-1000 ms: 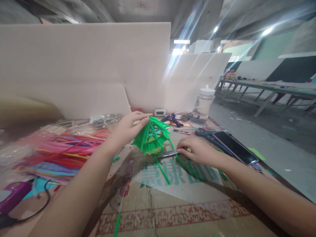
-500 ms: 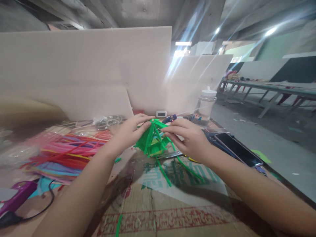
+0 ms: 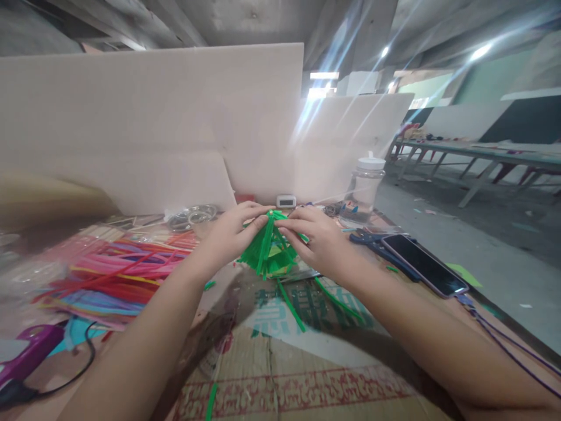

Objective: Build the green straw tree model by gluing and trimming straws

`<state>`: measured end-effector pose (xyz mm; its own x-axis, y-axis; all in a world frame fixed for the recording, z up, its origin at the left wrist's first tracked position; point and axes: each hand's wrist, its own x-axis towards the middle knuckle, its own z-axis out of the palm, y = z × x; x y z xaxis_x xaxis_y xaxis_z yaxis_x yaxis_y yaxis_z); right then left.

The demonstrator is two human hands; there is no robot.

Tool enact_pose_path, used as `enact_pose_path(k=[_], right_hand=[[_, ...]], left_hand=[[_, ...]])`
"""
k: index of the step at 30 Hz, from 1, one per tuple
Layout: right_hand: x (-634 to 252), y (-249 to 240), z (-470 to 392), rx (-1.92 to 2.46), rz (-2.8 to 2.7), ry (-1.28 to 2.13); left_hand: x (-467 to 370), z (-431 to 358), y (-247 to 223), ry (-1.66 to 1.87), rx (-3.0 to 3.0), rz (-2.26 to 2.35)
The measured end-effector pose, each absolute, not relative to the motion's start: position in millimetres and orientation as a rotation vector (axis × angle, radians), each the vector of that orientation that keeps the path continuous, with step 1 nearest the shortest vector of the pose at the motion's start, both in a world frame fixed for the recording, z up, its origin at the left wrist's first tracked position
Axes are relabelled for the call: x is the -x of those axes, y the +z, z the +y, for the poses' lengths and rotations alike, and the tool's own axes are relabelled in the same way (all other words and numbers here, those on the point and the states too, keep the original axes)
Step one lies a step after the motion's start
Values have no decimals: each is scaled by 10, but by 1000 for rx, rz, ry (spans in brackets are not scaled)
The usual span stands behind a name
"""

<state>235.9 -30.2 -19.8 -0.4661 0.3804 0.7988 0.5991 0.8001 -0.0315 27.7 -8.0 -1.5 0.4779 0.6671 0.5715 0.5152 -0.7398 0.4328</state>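
A green cone-shaped piece made of fuzzy strips (image 3: 265, 248) stands on the cardboard in front of me, its strips meeting at a pale tip. My left hand (image 3: 236, 231) grips its upper left side, thumb and fingers near the tip. My right hand (image 3: 318, 240) pinches at its upper right side, close to the top strips. Under the right hand lies a metal blade (image 3: 309, 273), partly hidden. Loose green strips (image 3: 290, 305) extend over the cardboard below the cone.
Colourful fuzzy strips (image 3: 127, 263) are heaped at left, near a purple glue gun (image 3: 33, 351) with a cord. At right lie a phone (image 3: 423, 265) and a dark blue tool (image 3: 385, 251). A clear bottle (image 3: 366, 187) and white boards (image 3: 263, 128) stand behind.
My right hand has moved left and closer to the cone's tip, uncovering more of the dark blue tool and the phone's cable. My left hand has stayed in place.
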Motion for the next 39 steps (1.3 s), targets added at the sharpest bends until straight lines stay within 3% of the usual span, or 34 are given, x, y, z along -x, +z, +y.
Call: enact_pose_path(k=[39], right_hand=[[-2445, -124, -199, 891, -2113, 99]], left_hand=[[-365, -221, -1, 1147, -2643, 1172]])
